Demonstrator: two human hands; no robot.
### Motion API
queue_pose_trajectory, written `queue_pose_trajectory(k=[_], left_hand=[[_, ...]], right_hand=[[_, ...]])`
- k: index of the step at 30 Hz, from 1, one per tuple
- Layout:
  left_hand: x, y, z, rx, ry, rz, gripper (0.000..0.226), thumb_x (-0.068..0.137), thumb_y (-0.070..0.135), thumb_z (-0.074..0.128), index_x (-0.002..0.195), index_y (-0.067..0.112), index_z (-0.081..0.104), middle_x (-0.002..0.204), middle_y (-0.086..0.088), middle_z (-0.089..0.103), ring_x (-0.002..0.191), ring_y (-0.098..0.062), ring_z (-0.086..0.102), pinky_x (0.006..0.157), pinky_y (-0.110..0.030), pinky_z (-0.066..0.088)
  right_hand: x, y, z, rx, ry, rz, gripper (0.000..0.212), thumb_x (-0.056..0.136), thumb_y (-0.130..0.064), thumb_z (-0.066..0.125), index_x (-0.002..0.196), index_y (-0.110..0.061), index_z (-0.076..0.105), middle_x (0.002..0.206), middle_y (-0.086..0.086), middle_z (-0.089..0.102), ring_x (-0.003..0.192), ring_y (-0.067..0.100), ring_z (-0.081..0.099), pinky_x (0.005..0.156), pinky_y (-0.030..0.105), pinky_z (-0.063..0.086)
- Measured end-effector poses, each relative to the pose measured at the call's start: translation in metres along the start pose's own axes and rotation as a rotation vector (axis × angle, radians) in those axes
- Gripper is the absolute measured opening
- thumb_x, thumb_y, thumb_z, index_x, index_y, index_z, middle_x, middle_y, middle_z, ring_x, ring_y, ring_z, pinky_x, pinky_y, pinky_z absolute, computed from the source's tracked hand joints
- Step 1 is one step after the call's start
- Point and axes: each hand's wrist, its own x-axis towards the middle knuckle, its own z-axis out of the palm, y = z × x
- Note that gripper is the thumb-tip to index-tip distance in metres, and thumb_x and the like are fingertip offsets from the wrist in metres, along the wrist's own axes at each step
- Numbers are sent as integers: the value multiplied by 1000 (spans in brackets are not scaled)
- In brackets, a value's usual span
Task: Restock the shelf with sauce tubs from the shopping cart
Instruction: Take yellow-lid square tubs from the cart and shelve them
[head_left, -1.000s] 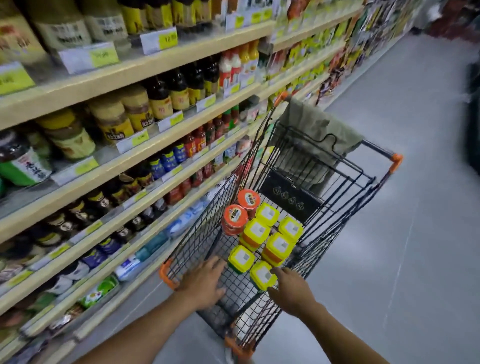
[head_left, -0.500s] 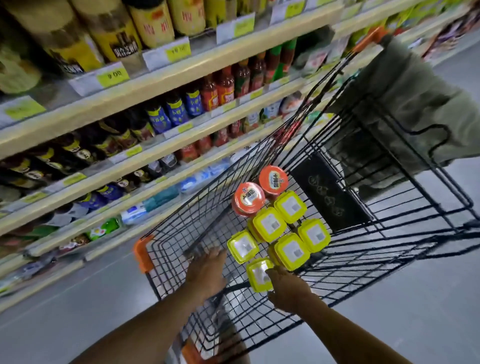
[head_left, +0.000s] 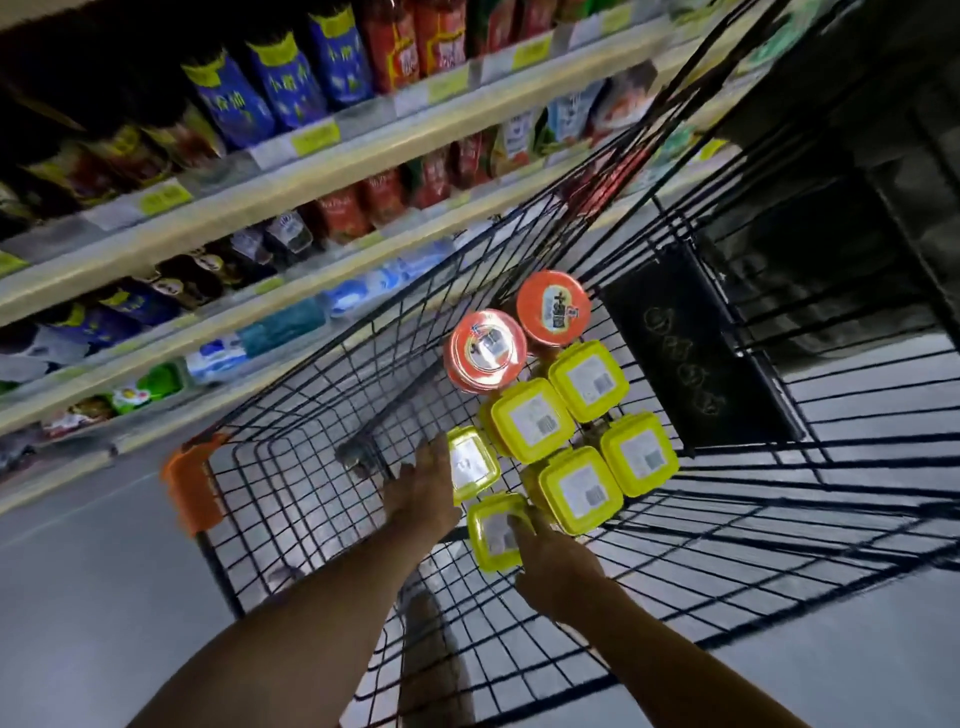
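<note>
Several square sauce tubs with yellow lids (head_left: 532, 420) and two round tubs with orange lids (head_left: 485, 349) stand together on the floor of the black wire shopping cart (head_left: 291, 467). My left hand (head_left: 426, 491) reaches into the cart and its fingers curl down the left side of a yellow tub (head_left: 471, 464). My right hand (head_left: 556, 564) is at the nearest yellow tub (head_left: 493, 535), with fingers bent over its lid. The shelf (head_left: 311, 171) runs along the left.
The shelf rows hold bottles, jars and pouches behind yellow price tags. An orange corner guard (head_left: 192, 483) marks the cart's near left corner. A black panel (head_left: 691, 353) and folded wire seat close the cart's far end. Grey floor (head_left: 104, 597) lies between cart and shelf.
The view has dropped closer into the cart. Both hands moved forward from the cart's near end onto the two closest yellow tubs.
</note>
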Motion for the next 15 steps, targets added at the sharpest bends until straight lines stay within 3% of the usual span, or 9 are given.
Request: queue_pose_trajectory(k=[7, 12, 15], left_hand=[[27, -4, 18, -65, 44, 21, 131, 71, 55, 85, 160, 26, -7, 156, -9, 27, 127, -32, 53, 88, -45, 52], [29, -23, 28, -235, 78, 142, 124, 67, 37, 87, 160, 24, 5, 152, -5, 30, 126, -31, 53, 81, -44, 55], [27, -40, 28, -330, 78, 166, 121, 67, 32, 90, 159, 23, 12, 147, -6, 35, 123, -32, 55, 83, -43, 55]], right_hand=[[30, -1, 9, -123, 85, -54, 100, 88, -7, 62, 160, -20, -6, 168, 13, -10, 132, 36, 52, 96, 42, 54], [41, -7, 21, -227, 58, 10, 119, 84, -17, 74, 158, -24, -19, 165, 20, -10, 135, 39, 47, 90, 39, 57], [50, -11, 28, -336, 51, 13, 116, 88, -26, 71, 156, -16, -22, 163, 27, -4, 126, 40, 54, 83, 40, 57]])
